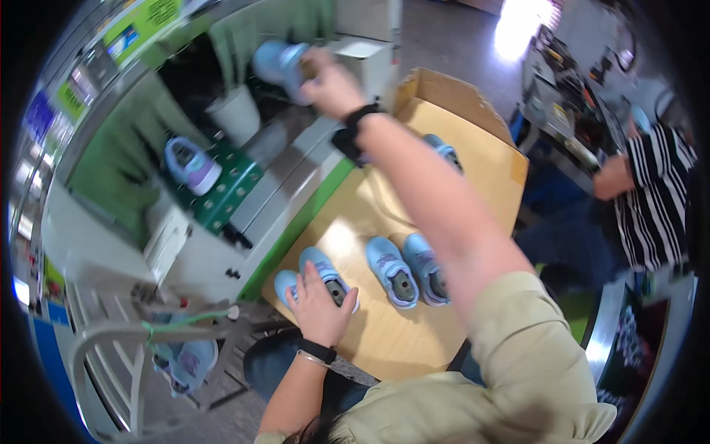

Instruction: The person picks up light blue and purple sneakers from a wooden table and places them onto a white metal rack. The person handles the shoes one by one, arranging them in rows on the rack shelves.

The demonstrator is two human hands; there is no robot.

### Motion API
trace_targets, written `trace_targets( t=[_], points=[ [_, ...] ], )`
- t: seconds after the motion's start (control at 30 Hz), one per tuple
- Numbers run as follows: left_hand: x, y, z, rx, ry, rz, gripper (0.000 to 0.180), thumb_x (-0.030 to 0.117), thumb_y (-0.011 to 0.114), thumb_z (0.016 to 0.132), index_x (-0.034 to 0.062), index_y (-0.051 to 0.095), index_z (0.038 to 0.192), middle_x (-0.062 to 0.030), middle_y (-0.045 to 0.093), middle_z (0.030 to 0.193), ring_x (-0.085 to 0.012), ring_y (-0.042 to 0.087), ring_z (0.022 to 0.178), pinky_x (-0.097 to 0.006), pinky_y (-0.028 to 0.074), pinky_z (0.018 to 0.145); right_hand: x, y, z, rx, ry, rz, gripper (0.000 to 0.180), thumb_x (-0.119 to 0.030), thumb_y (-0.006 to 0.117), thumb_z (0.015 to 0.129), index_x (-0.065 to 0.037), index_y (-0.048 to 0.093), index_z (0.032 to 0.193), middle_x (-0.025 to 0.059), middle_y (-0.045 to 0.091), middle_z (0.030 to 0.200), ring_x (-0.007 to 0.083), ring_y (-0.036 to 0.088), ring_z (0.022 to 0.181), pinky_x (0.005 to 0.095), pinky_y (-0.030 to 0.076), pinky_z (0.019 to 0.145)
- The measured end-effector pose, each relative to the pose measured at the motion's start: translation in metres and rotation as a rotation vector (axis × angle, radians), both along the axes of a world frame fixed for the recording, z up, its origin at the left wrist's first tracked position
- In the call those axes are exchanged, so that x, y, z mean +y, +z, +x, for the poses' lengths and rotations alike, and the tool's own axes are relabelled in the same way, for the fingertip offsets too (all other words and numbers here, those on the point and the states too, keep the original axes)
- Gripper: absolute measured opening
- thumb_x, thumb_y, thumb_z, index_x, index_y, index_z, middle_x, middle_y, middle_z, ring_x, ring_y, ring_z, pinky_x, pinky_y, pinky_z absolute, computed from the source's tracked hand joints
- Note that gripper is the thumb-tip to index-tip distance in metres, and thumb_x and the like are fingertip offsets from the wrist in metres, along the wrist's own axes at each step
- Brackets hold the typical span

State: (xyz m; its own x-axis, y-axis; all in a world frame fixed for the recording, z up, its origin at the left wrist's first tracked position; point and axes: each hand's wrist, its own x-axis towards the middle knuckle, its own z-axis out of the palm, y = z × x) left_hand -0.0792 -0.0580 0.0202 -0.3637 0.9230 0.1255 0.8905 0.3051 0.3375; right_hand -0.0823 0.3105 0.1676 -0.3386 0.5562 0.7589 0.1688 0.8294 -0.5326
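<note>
My right hand (331, 83) is stretched far forward and grips a light blue shoe (279, 65) above the green conveyor belt (222, 200). My left hand (319, 305) rests on another light blue shoe (319, 272) at the near left of a wooden table (384, 340). Two more blue shoes (410, 270) lie side by side just right of it. Another blue shoe (444, 151) shows behind my right forearm. A lilac and white shoe (191, 164) rides on the belt to the left.
A cardboard wall (451, 100) borders the table's far end. A white chair frame (122, 362) with a bag of shoes (183, 362) hanging on it stands lower left. A person in a striped top (654, 200) works at the right.
</note>
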Motion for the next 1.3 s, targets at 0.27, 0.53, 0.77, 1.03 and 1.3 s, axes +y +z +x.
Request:
trace_targets(
  t=[0.27, 0.53, 0.77, 1.03, 1.3],
  points=[
    [-0.008, -0.005, -0.004, 0.054, 0.023, 0.057, 0.109, 0.049, 0.083, 0.069, -0.0069, 0.035, 0.149, -0.0257, 0.050, 0.145, -0.0393, 0.045, 0.136, -0.056, 0.026, 0.112, 0.005, -0.053, 0.060, -0.481, -0.043, -0.243, 0.077, -0.030, 0.074, 0.084, -0.009, 0.043, 0.151, 0.0263, 0.054, 0.144, 0.0393, 0.055, 0.130, 0.0448, 0.045, 0.109],
    [-0.007, -0.010, -0.003, 0.060, 0.035, 0.129, 0.101, 0.046, 0.083, 0.068, -0.0037, 0.039, 0.145, -0.0235, 0.054, 0.138, -0.0370, 0.050, 0.129, -0.053, 0.030, 0.109, -0.036, -0.166, 0.297, -0.570, -0.233, -0.572, 0.090, -0.019, 0.077, 0.078, -0.020, 0.032, 0.156, 0.0292, 0.059, 0.135, 0.0449, 0.059, 0.124, 0.0461, 0.047, 0.106],
    [-0.008, -0.006, 0.002, 0.085, 0.084, 0.031, 0.095, 0.050, 0.081, 0.071, -0.0029, 0.044, 0.141, -0.0222, 0.056, 0.136, -0.0368, 0.047, 0.135, -0.061, 0.019, 0.117, -0.174, -0.164, 0.345, -0.641, -0.295, -0.527, 0.080, -0.020, 0.069, 0.084, -0.015, 0.033, 0.155, 0.0319, 0.058, 0.129, 0.0506, 0.059, 0.116, 0.0492, 0.050, 0.098],
    [-0.033, -0.020, 0.063, -0.040, 0.026, 0.149, 0.087, 0.035, 0.078, 0.079, -0.0051, 0.037, 0.145, -0.0303, 0.036, 0.152, -0.0462, 0.024, 0.149, -0.064, 0.012, 0.121, -0.280, -0.119, 0.288, -0.431, -0.191, -0.214, 0.068, -0.004, 0.068, 0.087, -0.002, 0.040, 0.149, 0.0275, 0.042, 0.150, 0.0447, 0.042, 0.137, 0.0485, 0.035, 0.115],
    [-0.022, -0.031, 0.057, -1.216, 0.275, 0.480, 0.072, 0.003, 0.067, 0.082, -0.0009, 0.035, 0.146, -0.0214, 0.041, 0.147, -0.0289, 0.041, 0.139, -0.039, 0.032, 0.117, -0.309, -0.195, 0.201, -0.276, -0.038, -0.461, 0.080, 0.000, 0.069, 0.085, -0.003, 0.031, 0.155, 0.0291, 0.040, 0.150, 0.0463, 0.039, 0.141, 0.0461, 0.034, 0.117]
  ],
)
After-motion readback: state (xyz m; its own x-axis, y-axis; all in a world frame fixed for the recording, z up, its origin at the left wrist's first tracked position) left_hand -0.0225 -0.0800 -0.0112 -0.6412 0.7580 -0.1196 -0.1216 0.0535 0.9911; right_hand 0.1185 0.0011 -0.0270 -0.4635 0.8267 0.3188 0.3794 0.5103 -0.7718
